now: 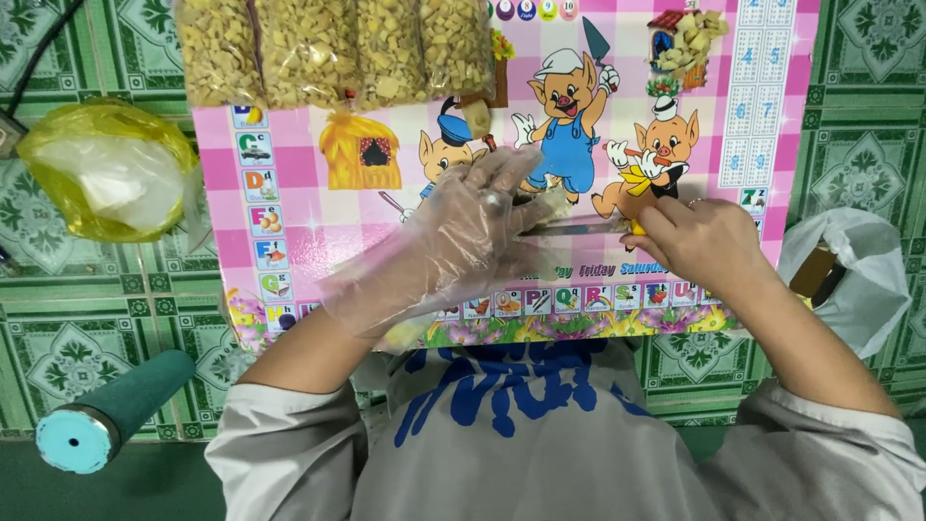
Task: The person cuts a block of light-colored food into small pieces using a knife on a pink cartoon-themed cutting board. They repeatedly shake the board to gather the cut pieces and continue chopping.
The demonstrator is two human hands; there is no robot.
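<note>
Hands at work on a pink cartoon mat [289, 193]: the gloved left hand [453, 241] lies flat, fingers open, pinning a pale piece [552, 201], while the bare right hand [699, 241] grips a knife [569, 229] beside it; fingertips are best kept clear of the blade.

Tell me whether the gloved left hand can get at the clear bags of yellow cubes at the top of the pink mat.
Probably yes: the left hand lies just below the clear bags of yellow cubes, with only bare pink picture mat between them.
</note>
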